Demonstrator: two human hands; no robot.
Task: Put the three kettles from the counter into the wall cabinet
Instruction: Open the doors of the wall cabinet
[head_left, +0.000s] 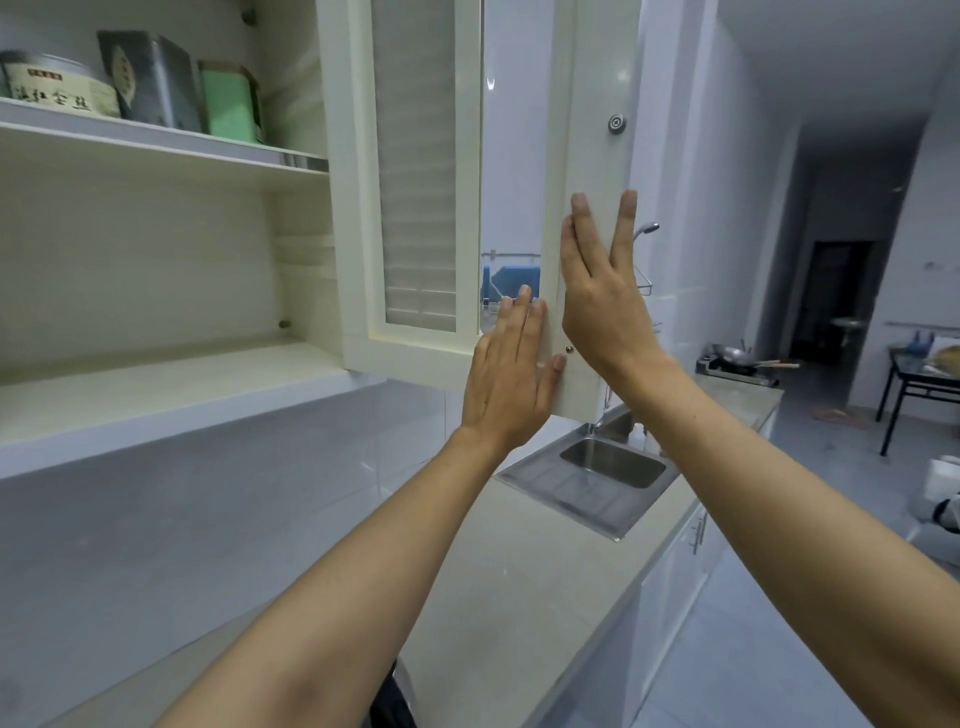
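The cream wall cabinet (171, 395) stands open at upper left, and its lower shelf shows bare board. One door with a frosted panel (415, 171) hangs open in the middle. A second cabinet door (592, 130) is swung out to its right. My left hand (511, 379) grips that door's lower edge, fingers behind it and thumb on the front. My right hand (602, 301) lies flat on the door's face with its fingers spread. No kettle is clearly in view. A dark object (395, 696) peeks out at the bottom edge under my left forearm.
Three tea tins (150, 78) sit on the cabinet's upper shelf. A pale counter (519, 597) runs along the tiled wall to a steel sink (613, 462), with a stove and wok (737, 358) beyond. A dark table (919, 379) stands at far right.
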